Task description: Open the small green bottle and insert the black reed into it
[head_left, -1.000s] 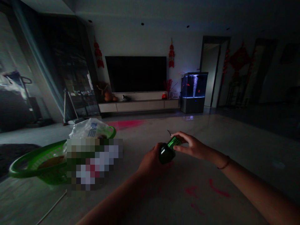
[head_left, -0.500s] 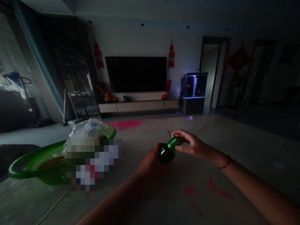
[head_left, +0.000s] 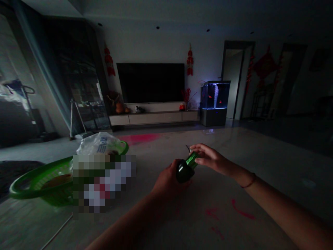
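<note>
Head view, dim rm: clasping dark, bulb-shaped end of green item (head_left: 185,171) in L hand (head_left: 168,178); pinching its ribbed green neck btwn thumb and fingers of R hand (head_left: 212,158), w/ thin bracelet (head_left: 252,182) at wrist. Held tilted, mid-view, over bench (head_left: 260,149) w/ pink marks (head_left: 241,211); can't tell if touching it. Well to L: green basket (head_left: 59,198), partly pixelated, w/ plastic bag (head_left: 95,144). In bkgd: TV (head_left: 151,82), lit fish tank (head_left: 215,99).
</note>
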`<state>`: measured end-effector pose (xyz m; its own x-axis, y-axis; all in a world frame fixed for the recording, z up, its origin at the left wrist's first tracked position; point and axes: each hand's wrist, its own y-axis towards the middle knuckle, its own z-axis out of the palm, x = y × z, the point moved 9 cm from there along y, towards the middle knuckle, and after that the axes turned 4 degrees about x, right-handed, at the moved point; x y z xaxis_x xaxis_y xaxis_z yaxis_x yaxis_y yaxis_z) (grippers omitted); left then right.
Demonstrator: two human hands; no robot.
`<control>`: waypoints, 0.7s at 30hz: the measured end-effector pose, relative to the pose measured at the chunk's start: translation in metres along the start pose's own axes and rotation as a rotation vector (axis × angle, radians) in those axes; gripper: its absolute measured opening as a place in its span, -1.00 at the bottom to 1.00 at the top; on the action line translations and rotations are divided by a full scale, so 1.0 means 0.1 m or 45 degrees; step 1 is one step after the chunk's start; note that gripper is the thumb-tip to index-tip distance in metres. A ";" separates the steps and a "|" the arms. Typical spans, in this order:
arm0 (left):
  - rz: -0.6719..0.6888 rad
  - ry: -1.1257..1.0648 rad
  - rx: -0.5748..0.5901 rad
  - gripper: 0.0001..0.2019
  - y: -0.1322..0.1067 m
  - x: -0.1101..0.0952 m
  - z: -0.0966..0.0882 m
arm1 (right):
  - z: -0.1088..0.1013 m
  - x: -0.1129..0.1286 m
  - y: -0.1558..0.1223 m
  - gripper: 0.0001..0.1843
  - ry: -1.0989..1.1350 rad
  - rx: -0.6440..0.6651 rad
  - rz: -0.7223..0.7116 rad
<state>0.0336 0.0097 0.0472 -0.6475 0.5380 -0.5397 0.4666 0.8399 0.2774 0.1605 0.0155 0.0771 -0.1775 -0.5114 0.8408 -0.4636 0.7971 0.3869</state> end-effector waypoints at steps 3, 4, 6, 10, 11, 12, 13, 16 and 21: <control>-0.006 -0.002 0.015 -0.44 0.00 0.00 0.01 | -0.04 -0.03 0.01 -0.60 -0.010 -0.046 0.012; -0.004 -0.002 0.019 -0.44 0.00 0.00 0.01 | -0.04 -0.02 0.01 -0.62 -0.007 -0.039 0.007; 0.000 0.002 0.019 -0.44 0.00 0.00 0.01 | -0.02 0.01 0.01 -0.62 0.035 0.010 -0.024; 0.007 0.001 0.012 -0.45 0.00 -0.01 0.00 | -0.01 0.04 0.00 -0.54 0.098 0.042 -0.065; 0.000 0.000 0.016 -0.45 0.00 -0.01 0.00 | -0.02 0.02 0.01 -0.55 0.081 0.018 -0.049; -0.010 -0.002 0.023 -0.45 0.00 -0.01 0.00 | -0.04 0.00 0.01 -0.56 0.058 -0.014 -0.026; -0.020 -0.003 0.025 -0.45 0.00 0.00 0.00 | -0.06 -0.03 0.02 -0.57 0.041 -0.045 -0.001; -0.015 -0.010 0.020 -0.46 0.00 -0.01 0.00 | -0.07 -0.07 0.03 -0.60 0.059 -0.078 0.054; -0.007 0.005 0.020 -0.44 0.00 -0.01 0.01 | -0.01 0.01 0.01 -0.52 0.250 0.059 0.009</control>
<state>0.0345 0.0095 0.0471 -0.6523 0.5338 -0.5382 0.4727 0.8415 0.2618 0.1606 0.0166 0.0786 -0.0104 -0.4297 0.9029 -0.5034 0.7824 0.3666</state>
